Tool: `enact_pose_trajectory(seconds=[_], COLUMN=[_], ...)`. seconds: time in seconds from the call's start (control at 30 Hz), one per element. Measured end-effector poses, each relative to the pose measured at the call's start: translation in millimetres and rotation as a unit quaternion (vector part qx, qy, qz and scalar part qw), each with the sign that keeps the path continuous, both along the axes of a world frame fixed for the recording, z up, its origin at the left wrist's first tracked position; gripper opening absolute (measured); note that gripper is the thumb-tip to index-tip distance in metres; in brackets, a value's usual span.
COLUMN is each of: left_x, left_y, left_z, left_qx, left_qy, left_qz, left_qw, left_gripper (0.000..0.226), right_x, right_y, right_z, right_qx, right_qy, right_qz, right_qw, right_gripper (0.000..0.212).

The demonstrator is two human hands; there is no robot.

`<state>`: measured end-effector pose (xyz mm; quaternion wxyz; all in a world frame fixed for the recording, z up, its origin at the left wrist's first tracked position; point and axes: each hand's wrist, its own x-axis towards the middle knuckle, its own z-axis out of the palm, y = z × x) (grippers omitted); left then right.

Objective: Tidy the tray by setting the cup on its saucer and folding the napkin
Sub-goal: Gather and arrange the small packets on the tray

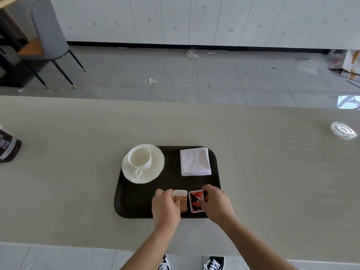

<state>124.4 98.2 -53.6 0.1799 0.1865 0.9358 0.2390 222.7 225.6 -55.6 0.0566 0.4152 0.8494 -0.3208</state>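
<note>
I see the cup (139, 158) upright on its saucer (155, 166), far left on the tray (136, 201); napkin (195, 161) lies folded, far right. L hand (165, 206) grips the tan packet (180, 198) w/ curled fingers; R hand (216, 203) pinches, I think, the red packet (196, 200) beside it.

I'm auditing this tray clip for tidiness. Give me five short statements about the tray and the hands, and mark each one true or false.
1. The cup stands on the saucer. True.
2. The napkin lies crumpled beside the tray. False: it lies folded on the tray, at its far right corner.
3. The left hand holds the tan packet. True.
4. The right hand holds the cup's handle. False: it holds the red packet.
5. The dark bottle stands on the tray. False: it stands on the table, far left.
</note>
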Motion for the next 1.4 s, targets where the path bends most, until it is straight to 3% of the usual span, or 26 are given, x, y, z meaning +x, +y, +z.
enact_pose_trajectory(seconds=[0.4, 0.67, 1.4], left_x=[7, -5, -3], left_y=[8, 0, 2], left_z=[2, -3, -2], left_qx=[0.019, 0.053, 0.019], left_qy=[-0.004, -0.079, -0.029], left_qz=[-0.017, 0.063, 0.015], left_qw=[1.000, 0.993, 0.999], left_gripper=[0.039, 0.030, 0.029], right_x=[0, 1, -9], right_y=[-2, -2, -12], right_z=[1, -1, -5], right_qx=[0.007, 0.004, 0.014], right_qy=[0.005, 0.008, 0.015], right_qz=[0.000, 0.004, 0.003], right_qw=[1.000, 1.000, 1.000], right_gripper=[0.033, 0.037, 0.031])
